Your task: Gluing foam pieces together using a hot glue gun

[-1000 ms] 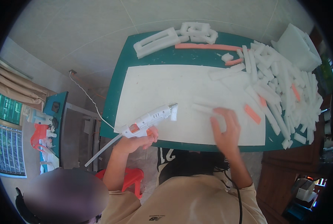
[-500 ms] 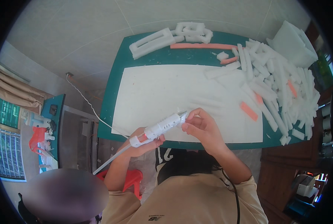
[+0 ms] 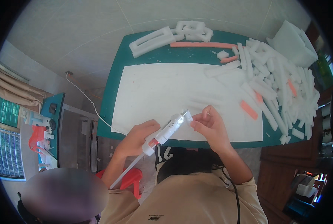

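A white glue gun (image 3: 170, 128) is gripped in my left hand (image 3: 138, 137), its metal-tipped nozzle pointing up and to the right over the table's near edge. Out of its rear end runs a long translucent glue stick (image 3: 126, 172), slanting down to the left. My right hand (image 3: 214, 128) is beside the nozzle, thumb and fingertips drawn together. A small whitish flap (image 3: 189, 116) lies between the nozzle and those fingertips; whether they pinch it is too small to tell.
A white sheet (image 3: 155, 86) covers much of the green table (image 3: 112, 87). Foam strips (image 3: 282, 86) are heaped at the right, beside a foam block (image 3: 293, 44). Joined foam frames (image 3: 153, 42) and a pink strip (image 3: 203, 45) lie at the back. A white cord (image 3: 86, 98) reaches the wall.
The glue gun has tilted more steeply, its rear end swinging toward my body. My left hand has turned over it, back now upward. My right hand has shifted slightly right.
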The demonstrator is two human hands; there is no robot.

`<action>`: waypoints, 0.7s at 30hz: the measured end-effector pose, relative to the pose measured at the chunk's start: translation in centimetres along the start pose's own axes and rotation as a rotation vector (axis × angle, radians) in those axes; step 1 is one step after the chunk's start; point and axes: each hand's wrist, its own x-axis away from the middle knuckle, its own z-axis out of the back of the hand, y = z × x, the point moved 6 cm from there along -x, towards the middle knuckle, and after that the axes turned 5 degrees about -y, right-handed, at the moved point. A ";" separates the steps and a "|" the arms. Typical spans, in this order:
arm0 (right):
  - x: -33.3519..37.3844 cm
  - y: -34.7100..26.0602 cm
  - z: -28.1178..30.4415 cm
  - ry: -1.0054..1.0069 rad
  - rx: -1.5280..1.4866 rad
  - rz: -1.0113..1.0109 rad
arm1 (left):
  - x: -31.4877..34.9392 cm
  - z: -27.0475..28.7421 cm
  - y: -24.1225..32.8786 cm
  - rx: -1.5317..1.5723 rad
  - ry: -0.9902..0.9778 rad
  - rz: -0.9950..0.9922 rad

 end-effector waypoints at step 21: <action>2.0 -4.7 -1.1 0.081 0.913 0.530 | 0.4 -1.0 3.7 -1.058 0.179 -0.013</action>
